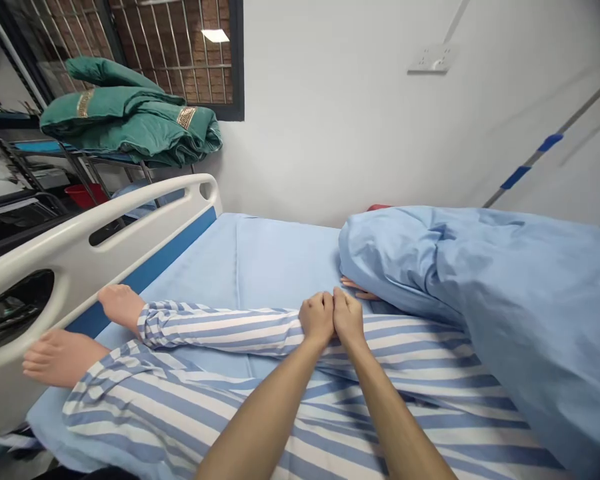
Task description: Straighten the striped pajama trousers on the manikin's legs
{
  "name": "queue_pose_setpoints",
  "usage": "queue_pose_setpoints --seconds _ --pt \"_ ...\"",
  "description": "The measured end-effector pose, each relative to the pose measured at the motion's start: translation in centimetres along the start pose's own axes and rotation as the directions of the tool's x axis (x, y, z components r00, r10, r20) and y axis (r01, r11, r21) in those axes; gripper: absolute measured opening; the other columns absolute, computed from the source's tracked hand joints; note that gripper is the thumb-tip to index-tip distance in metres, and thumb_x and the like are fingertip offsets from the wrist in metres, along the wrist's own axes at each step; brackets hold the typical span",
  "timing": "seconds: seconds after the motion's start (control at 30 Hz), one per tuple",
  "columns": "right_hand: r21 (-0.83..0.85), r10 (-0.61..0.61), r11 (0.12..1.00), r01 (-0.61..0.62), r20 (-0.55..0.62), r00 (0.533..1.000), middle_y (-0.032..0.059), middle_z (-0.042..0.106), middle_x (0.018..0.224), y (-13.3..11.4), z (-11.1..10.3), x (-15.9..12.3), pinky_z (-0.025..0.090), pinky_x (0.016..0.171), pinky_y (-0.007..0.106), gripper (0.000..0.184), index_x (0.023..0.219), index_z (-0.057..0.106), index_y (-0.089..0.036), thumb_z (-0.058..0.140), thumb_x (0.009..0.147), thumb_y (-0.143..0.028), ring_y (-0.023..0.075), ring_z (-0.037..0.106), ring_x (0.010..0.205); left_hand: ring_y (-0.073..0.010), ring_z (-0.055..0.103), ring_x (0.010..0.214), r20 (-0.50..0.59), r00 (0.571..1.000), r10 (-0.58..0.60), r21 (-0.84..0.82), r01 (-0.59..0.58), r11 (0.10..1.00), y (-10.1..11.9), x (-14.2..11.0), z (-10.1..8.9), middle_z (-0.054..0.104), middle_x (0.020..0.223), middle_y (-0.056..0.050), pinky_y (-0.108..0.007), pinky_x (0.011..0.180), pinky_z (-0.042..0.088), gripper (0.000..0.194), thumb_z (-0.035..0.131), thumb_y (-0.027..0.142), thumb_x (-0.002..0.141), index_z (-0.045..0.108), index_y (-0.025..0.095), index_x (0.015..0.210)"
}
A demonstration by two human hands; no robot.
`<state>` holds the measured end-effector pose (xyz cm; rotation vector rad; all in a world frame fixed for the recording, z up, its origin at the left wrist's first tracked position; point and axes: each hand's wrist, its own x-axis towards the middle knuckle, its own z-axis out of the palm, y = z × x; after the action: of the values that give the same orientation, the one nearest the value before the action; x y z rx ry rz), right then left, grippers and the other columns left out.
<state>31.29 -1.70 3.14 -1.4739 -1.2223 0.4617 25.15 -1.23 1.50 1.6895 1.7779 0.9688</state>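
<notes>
My left hand (pixel 317 316) and my right hand (pixel 349 312) are side by side, thumbs touching or nearly so. Both are curled into fists on the far leg of blue-and-white striped trousers (pixel 220 328), around the knee. The fingertips are bent out of sight, so I cannot tell whether they pinch the cloth. The trousers are on a lying figure whose smooth bare feet, the far foot (pixel 123 305) and the near foot (pixel 63 357), look like a manikin's. Just beyond my right hand, the figure's fingers (pixel 357 288) stick out from under a light-blue quilt (pixel 480 267).
The bed has a light-blue sheet (pixel 275 250) and a cream end board (pixel 75 257) at the left. Folded green bedding (pixel 135 117) lies on a rack beyond it, under a barred window. A wall socket (pixel 433 59) and a pole with blue bands (pixel 530 160) are at the wall.
</notes>
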Motion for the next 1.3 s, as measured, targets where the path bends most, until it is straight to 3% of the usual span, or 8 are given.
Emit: queue_pose_setpoints --seconds 0.1,0.23,0.4,0.6,0.83,0.97,1.13,1.3 --pt "-0.194 -0.113 0.975 0.105 -0.032 0.993 -0.0008 0.046 0.047 0.0 -1.4 0.4 0.028 0.051 0.024 0.044 0.055 0.048 -0.017 0.035 0.082 -0.048 0.0113 0.037 0.05 -0.0146 0.055 0.07 0.005 1.0 0.016 -0.003 -0.016 1.0 -0.2 0.0 0.0 0.067 0.078 -0.007 -0.025 0.062 0.031 0.044 0.026 0.037 0.087 0.064 0.02 0.074" --pt "-0.34 -0.075 0.94 0.025 -0.135 0.988 0.0087 0.06 0.061 1.8 -3.0 1.2 0.032 0.055 0.026 0.047 0.066 0.059 -0.014 0.031 0.083 -0.048 0.0163 0.046 0.058 -0.0135 0.051 0.065 0.021 0.998 0.054 -0.121 -0.051 0.991 -0.2 0.4 -0.6 0.064 0.071 -0.005 -0.025 0.06 0.029 0.042 0.028 0.034 0.085 0.062 0.02 0.065" --pt "-0.417 -0.047 0.909 -0.009 -0.122 0.991 0.013 0.065 0.075 3.0 -3.0 1.2 0.035 0.06 0.027 0.048 0.074 0.064 -0.014 0.029 0.083 -0.045 0.0206 0.053 0.067 -0.0099 0.038 0.053 0.075 0.994 0.08 -0.303 -0.054 0.952 -2.6 -0.4 -4.0 0.045 0.049 0.002 -0.024 0.054 0.025 0.039 0.031 0.034 0.082 0.047 0.017 0.05" --pt "-0.457 -0.049 0.89 0.003 -0.088 0.995 0.0129 0.066 0.074 2.5 -2.6 1.1 0.036 0.061 0.028 0.048 0.076 0.067 -0.015 0.03 0.082 -0.045 0.0229 0.055 0.07 -0.009 0.034 0.052 0.093 0.991 0.101 -0.322 -0.066 0.945 -10.2 -2.1 -13.5 0.031 0.047 0.004 -0.023 0.054 0.024 0.038 0.033 0.038 0.079 0.033 0.018 0.047" --pt "-0.587 -0.029 0.806 0.082 0.099 0.995 0.0104 0.065 0.072 0.8 -1.8 0.7 0.033 0.059 0.027 0.035 0.072 0.065 -0.018 0.036 0.08 -0.036 0.0202 0.054 0.066 -0.0095 0.035 0.053 -0.074 0.997 0.004 -0.265 -0.024 0.964 -20.4 -5.3 -25.9 0.033 0.049 0.004 -0.022 0.054 0.025 0.039 0.031 0.045 0.08 0.033 0.018 0.052" --pt "-0.562 -0.067 0.818 0.124 0.12 0.99 0.006 0.056 0.057 -2.6 2.4 -3.6 0.028 0.054 0.026 0.035 0.057 0.054 -0.018 0.036 0.081 -0.037 0.0159 0.045 0.054 -0.0088 0.035 0.052 -0.111 0.993 0.031 -0.159 -0.048 0.986 -22.9 -7.8 -28.0 0.032 0.049 0.005 -0.022 0.054 0.023 0.039 0.032 0.043 0.081 0.032 0.018 0.052" --pt "-0.176 -0.171 0.96 0.217 0.245 0.954 -0.0019 0.043 0.048 -9.8 12.5 -14.9 0.026 0.05 0.024 0.042 0.051 0.04 -0.019 0.031 0.083 -0.044 0.0118 0.037 0.05 -0.0085 0.04 0.053 -0.171 0.985 0.007 0.012 -0.005 1.0 -22.5 -8.7 -27.8 0.043 0.049 0.003 -0.022 0.055 0.022 0.037 0.033 0.037 0.082 0.041 0.017 0.052" --pt "0.056 -0.198 0.98 0.19 0.356 0.913 -0.0014 0.049 0.051 -14.8 20.3 -23.7 0.028 0.05 0.023 0.04 0.055 0.047 -0.017 0.033 0.085 -0.04 0.0113 0.042 0.051 -0.0097 0.045 0.057 -0.164 0.985 0.05 -0.018 -0.053 0.998 -23.0 -8.7 -28.2 0.054 0.057 0.0 -0.021 0.058 0.027 0.034 0.032 0.035 0.082 0.048 0.017 0.057"
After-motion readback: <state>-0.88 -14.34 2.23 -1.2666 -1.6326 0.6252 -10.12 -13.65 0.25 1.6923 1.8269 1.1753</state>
